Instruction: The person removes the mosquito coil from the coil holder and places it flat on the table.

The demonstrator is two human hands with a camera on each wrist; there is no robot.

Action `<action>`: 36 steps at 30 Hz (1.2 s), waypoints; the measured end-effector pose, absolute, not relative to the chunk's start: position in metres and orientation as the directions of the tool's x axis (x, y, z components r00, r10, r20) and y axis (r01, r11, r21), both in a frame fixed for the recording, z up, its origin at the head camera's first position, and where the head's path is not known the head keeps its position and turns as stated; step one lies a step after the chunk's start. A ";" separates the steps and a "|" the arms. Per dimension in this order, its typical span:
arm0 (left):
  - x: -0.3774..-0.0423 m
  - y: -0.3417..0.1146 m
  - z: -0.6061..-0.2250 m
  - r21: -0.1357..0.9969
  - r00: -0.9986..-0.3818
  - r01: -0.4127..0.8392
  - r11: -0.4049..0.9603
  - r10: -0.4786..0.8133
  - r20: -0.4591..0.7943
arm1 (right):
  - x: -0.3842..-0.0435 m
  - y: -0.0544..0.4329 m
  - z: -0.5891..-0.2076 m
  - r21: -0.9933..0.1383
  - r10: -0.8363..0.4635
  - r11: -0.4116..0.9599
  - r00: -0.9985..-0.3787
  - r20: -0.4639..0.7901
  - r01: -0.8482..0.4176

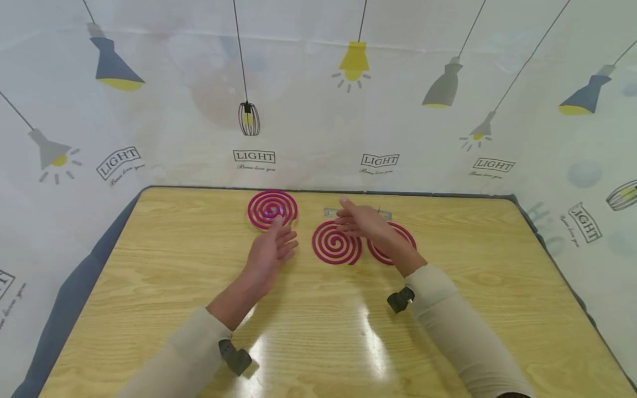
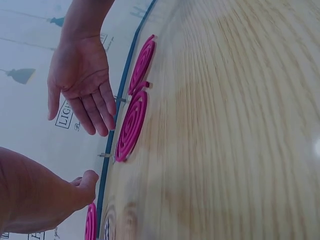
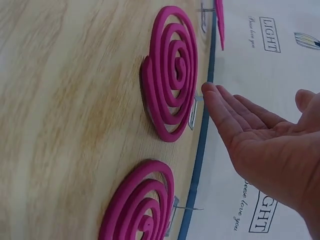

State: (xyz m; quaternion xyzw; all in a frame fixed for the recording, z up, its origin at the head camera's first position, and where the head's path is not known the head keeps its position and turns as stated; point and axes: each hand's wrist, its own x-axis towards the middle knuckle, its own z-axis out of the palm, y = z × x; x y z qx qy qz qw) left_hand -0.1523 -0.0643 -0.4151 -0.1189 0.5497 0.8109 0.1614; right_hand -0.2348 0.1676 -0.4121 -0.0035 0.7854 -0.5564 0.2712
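Three magenta mosquito coils are near the table's far edge. The left coil seems raised off the tabletop, with something silvery at its centre; the right wrist view catches this coil edge-on. Flat on the wood lie the middle coil and the right coil. My left hand is held just in front of the left coil, fingers extended and holding nothing. Over the other two coils hovers my right hand, palm inward, fingers straight and bare, partly covering both in the head view.
Behind the two flat coils lie small metal stands, one on the left and one on the right, each with an upright prong. A printed curtain with lamp drawings rises behind the wooden table and along its sides.
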 end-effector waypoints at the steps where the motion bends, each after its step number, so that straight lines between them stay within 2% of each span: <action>1: -0.152 -0.067 -0.415 0.852 -0.918 -0.397 -0.341 0.132 -0.374 | -0.236 0.167 -0.413 -0.873 -0.312 0.391 -0.851 -0.423 0.290; 10: -0.155 -0.099 -0.414 0.869 -0.910 -0.415 -0.270 0.108 -0.400 | -0.242 0.156 -0.411 -0.872 -0.356 0.389 -0.824 -0.440 0.298; 25: -0.158 -0.125 -0.416 0.890 -0.901 -0.434 -0.137 0.053 -0.431 | -0.246 0.139 -0.421 -0.901 -0.367 0.172 -0.823 -0.433 0.398; 36: -0.170 -0.147 -0.422 0.882 -0.888 -0.458 -0.116 0.018 -0.459 | -0.249 0.127 -0.427 -0.882 -0.378 0.020 -0.813 -0.443 0.471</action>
